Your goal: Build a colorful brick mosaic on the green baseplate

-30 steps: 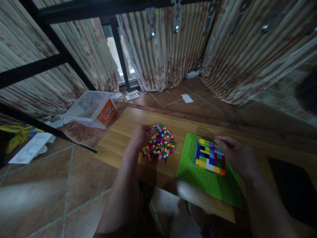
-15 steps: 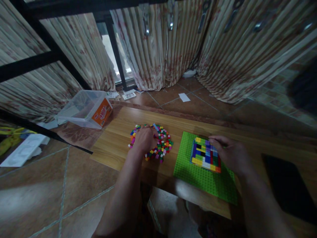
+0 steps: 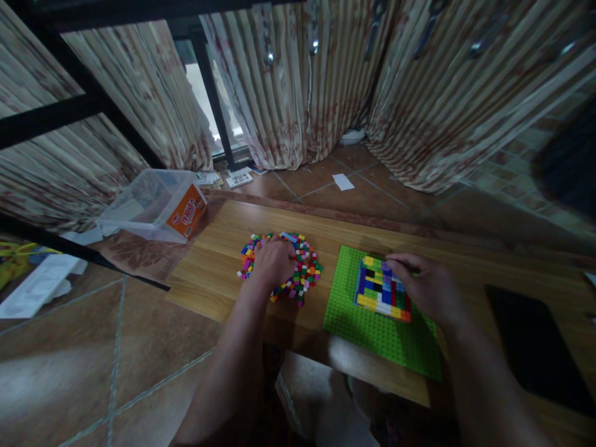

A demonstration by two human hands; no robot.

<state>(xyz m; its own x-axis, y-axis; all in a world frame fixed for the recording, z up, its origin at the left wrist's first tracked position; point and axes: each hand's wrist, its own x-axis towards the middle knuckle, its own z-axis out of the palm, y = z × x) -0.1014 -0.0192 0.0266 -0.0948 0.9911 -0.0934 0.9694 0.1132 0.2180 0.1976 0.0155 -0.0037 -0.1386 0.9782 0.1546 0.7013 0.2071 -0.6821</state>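
A loose pile of small colourful toy bricks (image 3: 305, 273) lies on the wooden table. My left hand (image 3: 274, 262) reaches into it with the fingers bent down; their tips are hidden, so I cannot tell whether a brick is held. To the right, a block of many-coloured bricks (image 3: 384, 288) stands on a green studded baseplate (image 3: 344, 329). My right hand (image 3: 426, 282) is at the block's far right corner, thumb and forefinger pinched together. Whatever is between those fingertips is too small to make out.
A clear plastic bin (image 3: 153, 205) with an orange label stands beyond the table's left end. A dark flat tablet-like slab (image 3: 535, 341) lies right of my right arm. Wooden table (image 3: 209, 248) surface shows around the pile. Curtains (image 3: 274, 93) hang behind.
The whole view has shifted slightly, so things sit a little further left. Both hands stay at their places, the left in the pile and the right at the block's corner.
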